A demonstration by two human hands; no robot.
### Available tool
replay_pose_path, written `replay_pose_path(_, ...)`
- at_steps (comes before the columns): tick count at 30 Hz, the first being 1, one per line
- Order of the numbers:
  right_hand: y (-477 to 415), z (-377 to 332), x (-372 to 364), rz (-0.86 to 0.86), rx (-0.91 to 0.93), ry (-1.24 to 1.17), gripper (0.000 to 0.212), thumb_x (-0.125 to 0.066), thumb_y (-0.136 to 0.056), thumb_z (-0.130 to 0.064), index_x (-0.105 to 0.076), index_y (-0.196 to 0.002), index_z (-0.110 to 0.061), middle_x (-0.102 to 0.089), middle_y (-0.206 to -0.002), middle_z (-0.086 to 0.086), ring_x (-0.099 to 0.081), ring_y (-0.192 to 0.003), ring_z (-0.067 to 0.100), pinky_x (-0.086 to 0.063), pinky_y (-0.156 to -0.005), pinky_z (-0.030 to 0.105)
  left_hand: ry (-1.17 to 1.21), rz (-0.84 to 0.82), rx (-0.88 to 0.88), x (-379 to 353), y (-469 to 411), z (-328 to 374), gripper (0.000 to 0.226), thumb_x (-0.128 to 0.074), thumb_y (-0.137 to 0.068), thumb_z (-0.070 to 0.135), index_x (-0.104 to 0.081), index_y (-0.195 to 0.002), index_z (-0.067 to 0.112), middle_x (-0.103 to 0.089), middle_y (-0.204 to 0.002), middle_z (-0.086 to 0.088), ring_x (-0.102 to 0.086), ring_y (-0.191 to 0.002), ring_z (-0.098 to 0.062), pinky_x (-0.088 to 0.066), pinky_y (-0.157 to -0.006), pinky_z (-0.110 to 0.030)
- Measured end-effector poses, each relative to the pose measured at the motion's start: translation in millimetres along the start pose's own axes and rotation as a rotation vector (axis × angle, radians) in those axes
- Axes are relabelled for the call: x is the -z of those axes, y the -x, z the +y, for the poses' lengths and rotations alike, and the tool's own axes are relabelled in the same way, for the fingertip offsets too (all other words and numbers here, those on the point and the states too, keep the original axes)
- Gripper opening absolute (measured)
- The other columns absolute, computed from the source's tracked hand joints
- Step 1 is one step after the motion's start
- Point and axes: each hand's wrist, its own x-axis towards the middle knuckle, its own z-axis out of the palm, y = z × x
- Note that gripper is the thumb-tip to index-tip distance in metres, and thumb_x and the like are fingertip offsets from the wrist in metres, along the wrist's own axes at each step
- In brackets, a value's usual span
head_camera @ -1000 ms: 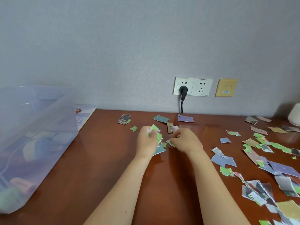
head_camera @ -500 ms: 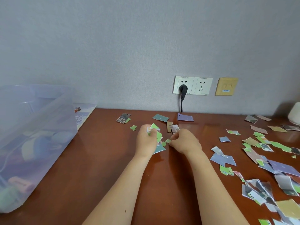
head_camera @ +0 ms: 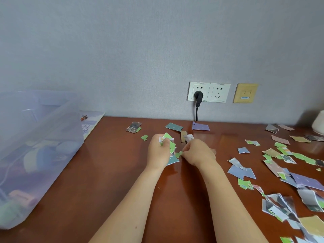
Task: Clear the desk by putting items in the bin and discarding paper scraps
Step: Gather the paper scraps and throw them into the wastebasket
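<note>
My left hand (head_camera: 157, 152) grips a bunch of torn paper scraps (head_camera: 171, 146), green, white and teal, at the middle of the brown desk (head_camera: 108, 172). Right beside it, my right hand (head_camera: 199, 152) pinches a small green scrap (head_camera: 178, 154) between thumb and fingertips, its knuckles low over the wood. Loose scraps lie just behind the hands: a teal piece (head_camera: 174, 126), a purple piece (head_camera: 200, 127) and a photo-printed piece (head_camera: 133, 127). A translucent plastic bin (head_camera: 35, 137) with several items inside stands at the left.
Many more torn scraps (head_camera: 287, 172) cover the right side of the desk. A printed booklet (head_camera: 90, 122) lies behind the bin. A black plug and cord (head_camera: 197, 102) hang from the wall socket. A white rounded object (head_camera: 318, 124) sits at the far right.
My right hand has slid slightly left and closer to the left hand, now pinching a small green scrap. The left hand keeps its bunch almost still.
</note>
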Motion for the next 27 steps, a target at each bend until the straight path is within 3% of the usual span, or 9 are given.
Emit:
replay_pose_path(8,6,-1,6,-0.006,0.030,-0.035,0.030,-0.054,-0.081,-0.008,-0.075,-0.096,-0.025,-0.070,-0.106,0.000,-0.065,-0.095,0.024,-0.056,-0.081,0.033,0.020,0.022,0.003,-1,-1,-2,0.023,-0.043,-0.097,0.009,-0.059,-0.089,0.024,-0.064,-0.092,0.001,-0.063,-0.076,-0.010,-0.046,-0.050,-0.011)
replay_pose_path(13,9,-1,11,0.003,0.074,-0.130,0.037,-0.050,-0.086,-0.005,-0.076,-0.101,-0.027,-0.068,-0.116,-0.002,-0.064,-0.101,0.022,-0.055,-0.081,0.033,0.022,0.113,0.000,0,-1,1,0.024,-0.043,-0.098,0.010,-0.053,-0.085,0.028,-0.059,-0.083,0.007,-0.057,-0.068,-0.002,-0.041,-0.047,-0.007)
replay_pose_path(16,12,-3,17,0.059,0.055,-0.138,0.041,-0.047,-0.087,-0.002,-0.074,-0.107,-0.025,-0.067,-0.118,0.001,-0.063,-0.103,0.023,-0.047,-0.076,0.028,-0.032,0.093,-0.019,-1,-1,-2,0.023,-0.043,-0.097,0.011,-0.054,-0.085,0.028,-0.063,-0.085,0.005,-0.063,-0.071,-0.008,-0.053,-0.061,-0.024)
replay_pose_path(18,12,-5,17,0.052,0.054,-0.151,0.041,-0.046,-0.085,-0.001,-0.074,-0.103,-0.025,-0.069,-0.112,0.000,-0.067,-0.098,0.024,-0.049,-0.077,0.028,-0.086,0.066,-0.026,-2,-2,-3,0.020,-0.043,-0.097,0.013,-0.056,-0.088,0.026,-0.063,-0.082,0.009,-0.062,-0.071,-0.007,-0.052,-0.063,-0.028)
replay_pose_path(21,10,-7,13,-0.004,0.044,-0.346,0.038,-0.040,-0.081,0.003,-0.071,-0.086,-0.019,-0.072,-0.093,0.006,-0.071,-0.080,0.028,-0.059,-0.078,0.038,-0.142,0.040,-0.034,-2,-2,-2,0.017,-0.043,-0.098,0.013,-0.059,-0.096,0.019,-0.060,-0.082,0.013,-0.057,-0.070,-0.005,-0.044,-0.058,-0.020)
replay_pose_path(24,9,-6,12,-0.067,-0.017,-0.620,0.037,-0.034,-0.084,0.009,-0.067,-0.096,-0.001,-0.069,-0.080,0.017,-0.064,-0.065,0.029,-0.060,-0.071,0.038,-0.178,0.031,-0.025,-3,-3,-2,0.020,-0.042,-0.098,0.013,-0.062,-0.102,0.015,-0.058,-0.083,0.013,-0.054,-0.067,-0.003,-0.043,-0.060,-0.022)
replay_pose_path(27,12,-7,14,-0.111,-0.035,-0.722,0.033,-0.035,-0.087,0.011,-0.063,-0.102,0.003,-0.066,-0.084,0.021,-0.060,-0.067,0.028,-0.058,-0.067,0.035,-0.203,0.022,-0.025,-4,-3,-3,0.022,-0.042,-0.097,0.013,-0.063,-0.104,0.013,-0.058,-0.085,0.012,-0.053,-0.069,-0.002,-0.045,-0.061,-0.024)
